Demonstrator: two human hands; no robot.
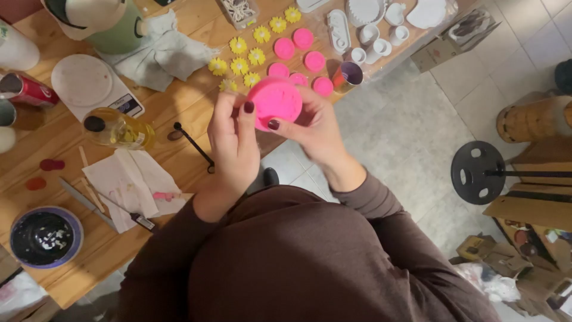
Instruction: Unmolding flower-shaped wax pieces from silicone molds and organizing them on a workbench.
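My left hand and my right hand both grip a round pink silicone mould held up above the edge of the wooden table. Both thumbs press on its face. Just behind it on the table lie several more small pink round moulds and several yellow daisy-shaped pieces.
On the table: a white digital scale, a glass jar of yellow liquid, a black spoon, paper towels, a dark bowl, a small purple cup, white moulds, a grey cloth. A black stool stands on the tiled floor.
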